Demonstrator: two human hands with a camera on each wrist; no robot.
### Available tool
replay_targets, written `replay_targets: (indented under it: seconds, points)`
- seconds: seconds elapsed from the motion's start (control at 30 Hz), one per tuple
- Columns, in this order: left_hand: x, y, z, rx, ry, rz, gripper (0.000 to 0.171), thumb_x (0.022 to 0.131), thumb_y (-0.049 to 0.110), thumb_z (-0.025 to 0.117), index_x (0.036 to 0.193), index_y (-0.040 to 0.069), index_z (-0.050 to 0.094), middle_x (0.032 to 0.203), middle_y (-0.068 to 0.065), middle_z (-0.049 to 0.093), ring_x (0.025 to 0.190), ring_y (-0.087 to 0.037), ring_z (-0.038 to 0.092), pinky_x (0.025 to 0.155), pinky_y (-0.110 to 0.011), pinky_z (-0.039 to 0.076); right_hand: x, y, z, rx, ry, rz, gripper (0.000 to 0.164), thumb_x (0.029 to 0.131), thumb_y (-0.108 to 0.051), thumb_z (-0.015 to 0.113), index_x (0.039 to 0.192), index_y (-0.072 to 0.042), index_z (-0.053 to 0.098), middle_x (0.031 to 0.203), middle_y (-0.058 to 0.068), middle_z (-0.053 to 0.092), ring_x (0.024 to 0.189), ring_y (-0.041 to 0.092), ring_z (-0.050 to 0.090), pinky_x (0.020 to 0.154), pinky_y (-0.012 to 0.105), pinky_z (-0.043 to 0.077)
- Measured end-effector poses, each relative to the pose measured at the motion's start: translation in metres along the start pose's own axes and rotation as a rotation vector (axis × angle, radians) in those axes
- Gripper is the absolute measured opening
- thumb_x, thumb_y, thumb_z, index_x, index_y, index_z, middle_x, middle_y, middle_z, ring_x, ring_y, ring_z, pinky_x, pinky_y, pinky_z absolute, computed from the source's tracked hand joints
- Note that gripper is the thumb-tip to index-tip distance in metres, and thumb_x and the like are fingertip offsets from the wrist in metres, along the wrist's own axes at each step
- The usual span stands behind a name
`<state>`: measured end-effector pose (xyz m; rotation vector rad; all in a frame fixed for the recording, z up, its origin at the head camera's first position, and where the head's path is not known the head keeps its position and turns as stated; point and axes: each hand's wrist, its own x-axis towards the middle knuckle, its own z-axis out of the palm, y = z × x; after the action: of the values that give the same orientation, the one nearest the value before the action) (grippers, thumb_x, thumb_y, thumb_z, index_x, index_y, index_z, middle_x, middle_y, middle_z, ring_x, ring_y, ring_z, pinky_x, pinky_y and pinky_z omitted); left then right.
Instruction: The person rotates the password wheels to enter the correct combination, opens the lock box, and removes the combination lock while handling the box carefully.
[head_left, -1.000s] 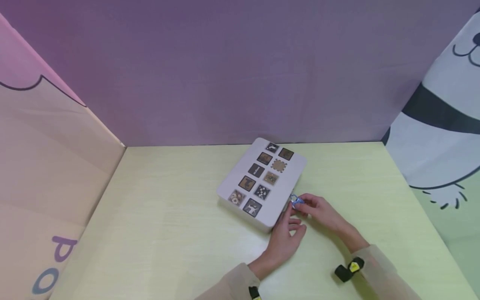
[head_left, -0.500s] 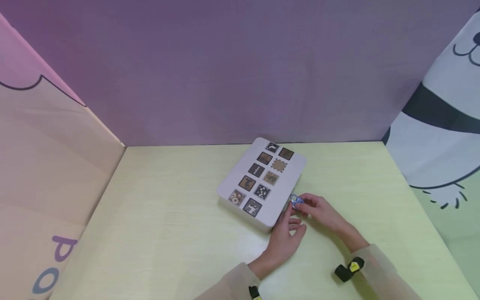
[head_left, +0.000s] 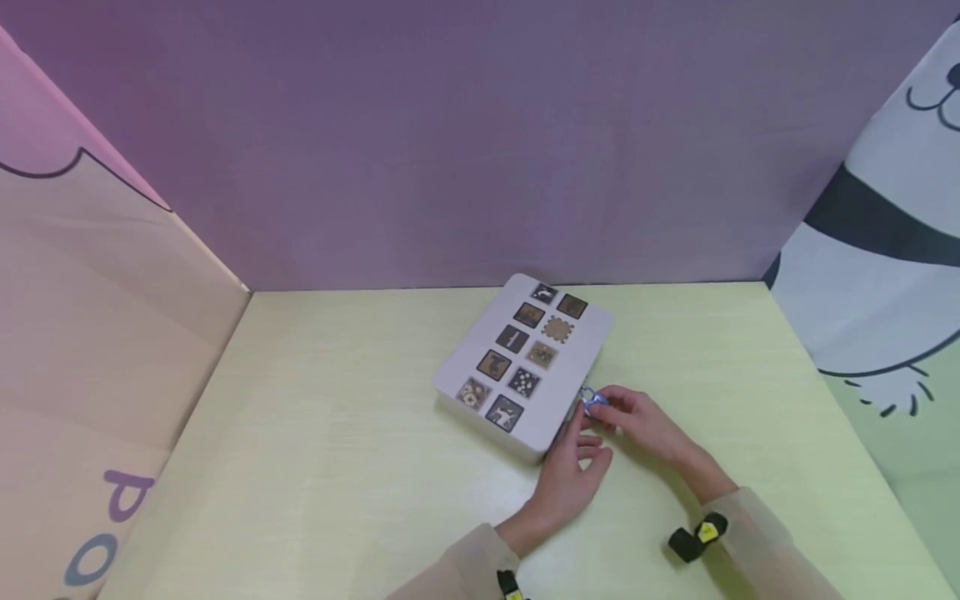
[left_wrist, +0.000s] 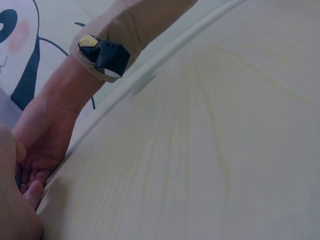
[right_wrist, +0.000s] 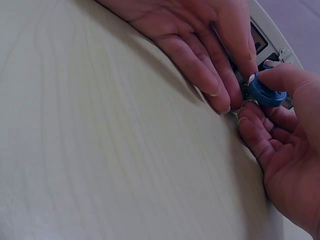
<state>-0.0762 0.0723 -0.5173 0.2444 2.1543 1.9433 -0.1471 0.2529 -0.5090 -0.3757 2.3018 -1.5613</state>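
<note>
A pale, shallow lidded box (head_left: 551,400) printed with several square pictures lies at an angle on the table. At its right side, by a metal latch (right_wrist: 285,55), is a small blue padlock (right_wrist: 267,92). My right hand (head_left: 637,421) pinches the padlock between thumb and fingers. My left hand (head_left: 568,483) lies along the box's near right corner, index fingertip at the padlock, its other fingers extended and the thumb apart. In the left wrist view, part of my left hand (left_wrist: 15,200) covers the lower left corner and hides the padlock.
The light wooden table (head_left: 322,417) meets a purple backdrop (head_left: 450,150) behind the box. Printed panels stand on the left (head_left: 90,317) and right (head_left: 885,208). A black strap with a yellow mark (head_left: 697,537) sits on my right sleeve.
</note>
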Motion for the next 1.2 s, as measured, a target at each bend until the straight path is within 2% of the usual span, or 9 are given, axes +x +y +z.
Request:
replay_targets:
  seconds: [0.23, 0.4, 0.5, 0.63, 0.73, 0.87, 1.0, 1.1, 1.2]
  points:
    - [0.0, 0.0, 0.0, -0.004, 0.004, -0.01, 0.078, 0.1, 0.02, 0.065, 0.164, 0.007, 0.021, 0.146, -0.005, 0.053, 0.114, -0.01, 0.063, 0.099, -0.021, 0.055, 0.0, 0.001, 0.0, 0.012, -0.003, -0.002, 0.025, 0.103, -0.017, 0.061, 0.115, 0.004, 0.066, 0.101, 0.014, 0.071, 0.089, 0.014, 0.064, 0.08, 0.024, 0.055]
    - [0.0, -0.001, 0.0, 0.011, 0.009, 0.006, 0.079, 0.1, 0.02, 0.065, 0.164, 0.006, 0.02, 0.146, -0.008, 0.053, 0.113, -0.012, 0.064, 0.098, -0.022, 0.056, 0.0, 0.002, 0.0, 0.02, 0.002, -0.023, 0.03, 0.109, -0.019, 0.05, 0.115, 0.006, 0.065, 0.099, 0.011, 0.071, 0.087, 0.014, 0.065, 0.078, 0.026, 0.056]
    - [0.001, -0.001, 0.001, 0.022, 0.014, -0.002, 0.079, 0.101, 0.022, 0.065, 0.164, 0.007, 0.02, 0.145, -0.008, 0.053, 0.111, -0.01, 0.064, 0.097, -0.02, 0.055, 0.0, 0.003, -0.001, 0.042, 0.021, -0.019, 0.035, 0.111, -0.02, 0.045, 0.115, 0.008, 0.065, 0.094, 0.008, 0.07, 0.084, 0.014, 0.065, 0.077, 0.026, 0.056]
    - [0.001, 0.001, 0.002, 0.019, 0.018, -0.023, 0.078, 0.101, 0.023, 0.065, 0.164, 0.009, 0.021, 0.147, -0.006, 0.052, 0.11, -0.007, 0.063, 0.096, -0.019, 0.055, 0.0, 0.004, -0.001, 0.087, 0.039, 0.007, 0.037, 0.111, -0.022, 0.045, 0.117, 0.01, 0.064, 0.094, 0.005, 0.07, 0.084, 0.013, 0.066, 0.078, 0.025, 0.057]
    - [0.001, 0.002, 0.003, 0.013, 0.031, -0.025, 0.076, 0.101, 0.022, 0.065, 0.163, 0.007, 0.024, 0.148, -0.006, 0.052, 0.111, -0.009, 0.064, 0.096, -0.02, 0.056, 0.0, 0.005, -0.002, 0.126, 0.045, 0.021, 0.038, 0.111, -0.022, 0.047, 0.122, 0.012, 0.062, 0.098, 0.004, 0.071, 0.087, 0.013, 0.066, 0.081, 0.025, 0.058]
    - [0.003, 0.002, 0.008, -0.001, 0.077, -0.034, 0.065, 0.103, 0.024, 0.062, 0.159, 0.008, 0.034, 0.144, -0.005, 0.055, 0.111, -0.01, 0.064, 0.095, -0.022, 0.057, 0.0, 0.007, -0.004, 0.171, 0.067, 0.055, 0.041, 0.11, -0.024, 0.05, 0.127, 0.012, 0.057, 0.102, 0.002, 0.071, 0.09, 0.013, 0.066, 0.083, 0.024, 0.058]
    - [0.008, 0.003, 0.015, 0.0, 0.17, -0.038, 0.047, 0.106, 0.026, 0.057, 0.15, 0.01, 0.049, 0.132, -0.004, 0.063, 0.107, -0.01, 0.066, 0.092, -0.023, 0.058, -0.001, 0.008, -0.007, 0.216, 0.102, 0.097, 0.039, 0.108, -0.026, 0.055, 0.125, 0.009, 0.059, 0.1, -0.002, 0.071, 0.09, 0.011, 0.065, 0.083, 0.023, 0.058]
    - [0.013, 0.006, 0.022, -0.036, 0.247, -0.052, 0.033, 0.108, 0.024, 0.054, 0.137, 0.009, 0.058, 0.116, -0.004, 0.069, 0.097, -0.009, 0.069, 0.087, -0.022, 0.06, 0.0, 0.008, -0.008, 0.271, 0.107, 0.105, 0.032, 0.108, -0.024, 0.057, 0.122, 0.004, 0.063, 0.099, -0.004, 0.072, 0.091, 0.01, 0.066, 0.083, 0.022, 0.057]
    - [0.02, 0.01, 0.027, -0.109, 0.291, -0.07, 0.023, 0.109, 0.017, 0.051, 0.124, 0.005, 0.062, 0.102, -0.006, 0.071, 0.083, -0.011, 0.071, 0.078, -0.021, 0.061, -0.001, 0.008, -0.009, 0.31, 0.1, 0.097, 0.022, 0.108, -0.021, 0.057, 0.118, -0.003, 0.066, 0.1, -0.005, 0.073, 0.093, 0.01, 0.067, 0.086, 0.021, 0.057]
